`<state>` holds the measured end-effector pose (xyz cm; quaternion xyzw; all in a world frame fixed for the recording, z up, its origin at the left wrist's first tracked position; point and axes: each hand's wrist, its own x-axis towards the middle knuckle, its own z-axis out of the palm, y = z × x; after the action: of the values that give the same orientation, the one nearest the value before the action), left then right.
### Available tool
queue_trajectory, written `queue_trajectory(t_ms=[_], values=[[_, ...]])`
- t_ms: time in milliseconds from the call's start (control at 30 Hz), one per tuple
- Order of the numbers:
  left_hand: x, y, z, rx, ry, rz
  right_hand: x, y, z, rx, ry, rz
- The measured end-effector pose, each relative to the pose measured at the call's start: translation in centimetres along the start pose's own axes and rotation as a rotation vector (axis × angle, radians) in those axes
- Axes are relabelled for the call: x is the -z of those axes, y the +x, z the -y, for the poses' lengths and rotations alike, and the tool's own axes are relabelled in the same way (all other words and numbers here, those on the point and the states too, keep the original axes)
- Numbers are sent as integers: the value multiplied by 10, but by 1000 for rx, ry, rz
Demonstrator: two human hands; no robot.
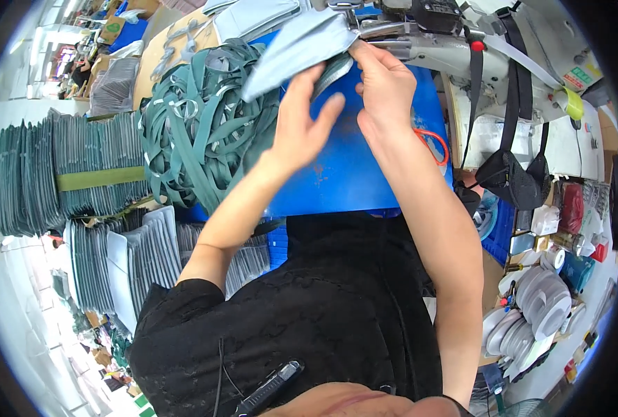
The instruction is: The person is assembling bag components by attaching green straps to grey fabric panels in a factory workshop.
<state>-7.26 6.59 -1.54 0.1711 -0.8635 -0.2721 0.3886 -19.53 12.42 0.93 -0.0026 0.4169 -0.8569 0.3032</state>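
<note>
A flat light grey fabric piece (298,52) is raised at a tilt in front of the sewing machine (420,48), over a blue work surface (323,184). My right hand (387,90) pinches its right edge close to the machine's needle end. My left hand (298,128) lies against the lower edge, fingers stretched up and thumb spread apart from them. Some fingertips are hidden at the cloth. A darker green edge (335,73) shows below the fabric piece, between my hands.
A tangled heap of green straps (201,121) lies left of my hands. Stacks of green-grey panels (27,181) stand farther left. Red-handled scissors (437,142) rest beside my right wrist. Black straps (510,90) hang at the right, above white reels (542,299).
</note>
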Motion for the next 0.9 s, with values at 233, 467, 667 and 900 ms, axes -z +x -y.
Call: queue_trajectory(t_ms=[233, 467, 667, 900], values=[[29, 74, 60, 550, -491, 591, 18, 9, 2, 4, -79, 5], [-1, 97, 108, 849, -1650, 473, 13, 7, 7, -60, -166, 11], [-55, 65, 49, 706, -1663, -265, 11, 2, 12, -63, -140, 7], [-10, 0, 71, 250, -139, 210, 6, -2, 13, -93, -78, 72]])
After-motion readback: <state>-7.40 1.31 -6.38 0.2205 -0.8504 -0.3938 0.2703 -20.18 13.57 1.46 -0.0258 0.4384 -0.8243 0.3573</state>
